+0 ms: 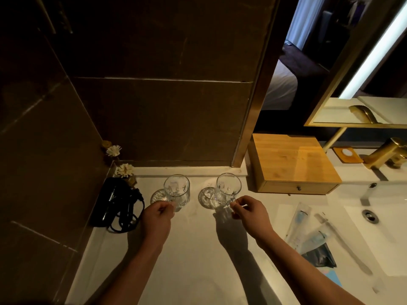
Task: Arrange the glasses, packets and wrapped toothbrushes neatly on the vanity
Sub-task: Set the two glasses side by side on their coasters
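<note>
White vanity top, two clear cut-glass tumblers upright near the back wall.
We pinch each base: left hand on the left tumbler, right hand on the right tumbler; clear wrapped toothbrushes lie by the sink.

Two upright cut glasses — wrapped toothbrushes rightward

Dim scene; bright mirror light strip; wide-angle edge distortion.

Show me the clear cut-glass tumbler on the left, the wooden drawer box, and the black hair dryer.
Left clear cut-glass tumbler [176, 190], head view, side wall.
Wooden drawer box [288, 159], head view, top.
Black hair dryer [110, 200], head view, body.
</note>
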The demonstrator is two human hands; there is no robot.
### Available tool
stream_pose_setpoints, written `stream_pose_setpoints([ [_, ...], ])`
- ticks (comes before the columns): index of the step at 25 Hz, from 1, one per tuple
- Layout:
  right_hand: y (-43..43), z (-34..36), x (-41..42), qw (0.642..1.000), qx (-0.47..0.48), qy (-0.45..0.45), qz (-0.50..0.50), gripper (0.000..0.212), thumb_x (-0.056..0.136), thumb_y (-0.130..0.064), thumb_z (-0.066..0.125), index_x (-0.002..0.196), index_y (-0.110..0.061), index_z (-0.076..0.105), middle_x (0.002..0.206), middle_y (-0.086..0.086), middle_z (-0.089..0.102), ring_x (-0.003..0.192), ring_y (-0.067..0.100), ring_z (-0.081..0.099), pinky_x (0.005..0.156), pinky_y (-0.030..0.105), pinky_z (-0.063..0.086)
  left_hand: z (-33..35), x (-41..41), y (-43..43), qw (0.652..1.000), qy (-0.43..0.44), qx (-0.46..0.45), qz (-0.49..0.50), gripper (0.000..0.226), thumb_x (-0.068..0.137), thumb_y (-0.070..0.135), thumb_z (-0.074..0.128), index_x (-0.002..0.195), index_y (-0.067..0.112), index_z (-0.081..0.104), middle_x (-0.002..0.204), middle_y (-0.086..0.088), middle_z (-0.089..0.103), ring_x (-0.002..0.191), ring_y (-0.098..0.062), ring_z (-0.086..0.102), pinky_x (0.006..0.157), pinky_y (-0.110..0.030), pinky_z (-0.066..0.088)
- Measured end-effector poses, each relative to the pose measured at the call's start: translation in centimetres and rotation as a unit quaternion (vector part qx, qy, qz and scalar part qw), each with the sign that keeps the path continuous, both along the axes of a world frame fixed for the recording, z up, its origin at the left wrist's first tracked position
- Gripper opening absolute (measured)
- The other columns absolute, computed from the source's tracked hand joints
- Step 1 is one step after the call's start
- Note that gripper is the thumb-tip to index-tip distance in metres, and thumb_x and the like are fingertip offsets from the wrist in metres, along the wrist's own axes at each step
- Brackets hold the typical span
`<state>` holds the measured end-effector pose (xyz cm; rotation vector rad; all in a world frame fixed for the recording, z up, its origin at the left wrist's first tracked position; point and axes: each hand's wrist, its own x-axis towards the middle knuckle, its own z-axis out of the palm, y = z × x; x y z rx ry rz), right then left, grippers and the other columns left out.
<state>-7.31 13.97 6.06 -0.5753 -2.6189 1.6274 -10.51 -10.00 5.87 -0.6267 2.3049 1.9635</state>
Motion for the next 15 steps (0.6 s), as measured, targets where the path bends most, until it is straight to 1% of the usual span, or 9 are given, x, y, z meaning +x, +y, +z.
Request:
stream_pose_setpoints([
  [3, -0.6, -0.5, -1.6, 1.000, -0.002, -0.006, -0.001, 0.012, 0.092, -0.025, 0.065, 0.087, -0.016, 0.069, 0.080, 0.002, 0.072, 0.071, 0.016, 0.073, 0.076, 0.038, 0.061, -0.3, -2.6, 0.2, 1.000, 0.001, 0.016, 0.000, 0.019, 0.089, 0.007, 0.072, 0.072, 0.015, 0.071, 0.077, -0.010, 0.072, 0.081, -0.028, 0.069, 0.091, -0.055, 0.058],
  [6, -0.7, -0.8, -2.8, 1.000, -0.009, -0.014, -0.002, 0.011, 0.093, -0.024, 0.064, 0.090, -0.015, 0.069, 0.083, 0.002, 0.072, 0.072, 0.016, 0.073, 0.075, 0.034, 0.061, -0.8, -4.2, 0.9, 0.999, -0.001, 0.038, 0.013, 0.020, 0.090, 0.007, 0.072, 0.073, 0.018, 0.071, 0.080, -0.007, 0.073, 0.084, -0.028, 0.071, 0.094, -0.054, 0.058],
  [8, -0.8, -0.9, -3.4, 1.000, -0.011, -0.014, -0.001, 0.011, 0.093, -0.024, 0.064, 0.090, -0.015, 0.069, 0.084, 0.002, 0.072, 0.073, 0.015, 0.073, 0.075, 0.034, 0.061, -1.2, -4.9, 1.2, 0.998, -0.009, 0.049, 0.025, 0.021, 0.090, 0.007, 0.072, 0.073, 0.020, 0.070, 0.081, -0.005, 0.073, 0.087, -0.030, 0.072, 0.096, -0.052, 0.058],
  [10, -0.9, -1.1, -3.8, 1.000, -0.021, -0.015, -0.008, 0.012, 0.093, -0.024, 0.063, 0.089, -0.014, 0.069, 0.084, 0.003, 0.072, 0.074, 0.016, 0.073, 0.077, 0.035, 0.061, -1.5, -5.2, 1.5, 0.998, -0.017, 0.044, 0.029, 0.021, 0.091, 0.009, 0.072, 0.073, 0.020, 0.069, 0.082, -0.006, 0.073, 0.093, -0.035, 0.073, 0.094, -0.050, 0.058],
  [12, -1.0, -1.3, -4.1, 0.999, -0.035, -0.015, -0.017, 0.013, 0.094, -0.024, 0.063, 0.087, -0.014, 0.069, 0.082, 0.004, 0.072, 0.074, 0.017, 0.073, 0.079, 0.038, 0.061, -1.8, -5.3, 1.7, 0.999, -0.018, 0.035, 0.034, 0.018, 0.091, 0.010, 0.072, 0.075, 0.017, 0.071, 0.085, -0.011, 0.074, 0.097, -0.038, 0.073, 0.088, -0.047, 0.058],
  [14, -1.1, -1.5, -4.3, 0.999, -0.043, -0.013, -0.022, 0.014, 0.093, -0.024, 0.063, 0.084, -0.015, 0.069, 0.080, 0.005, 0.073, 0.074, 0.018, 0.073, 0.080, 0.041, 0.061, -1.8, -5.1, 1.9, 0.999, -0.021, 0.017, 0.034, 0.010, 0.092, 0.012, 0.071, 0.084, 0.007, 0.074, 0.091, -0.017, 0.076, 0.096, -0.036, 0.073, 0.074, -0.033, 0.056],
  [15, -1.3, -1.6, -4.4, 0.999, -0.045, -0.013, -0.024, 0.014, 0.093, -0.025, 0.063, 0.083, -0.015, 0.069, 0.079, 0.005, 0.073, 0.074, 0.018, 0.073, 0.080, 0.042, 0.061, -1.8, -5.0, 1.9, 0.999, -0.023, 0.003, 0.035, 0.011, 0.092, 0.014, 0.071, 0.088, 0.003, 0.074, 0.092, -0.019, 0.077, 0.093, -0.032, 0.073, 0.067, -0.026, 0.052],
])
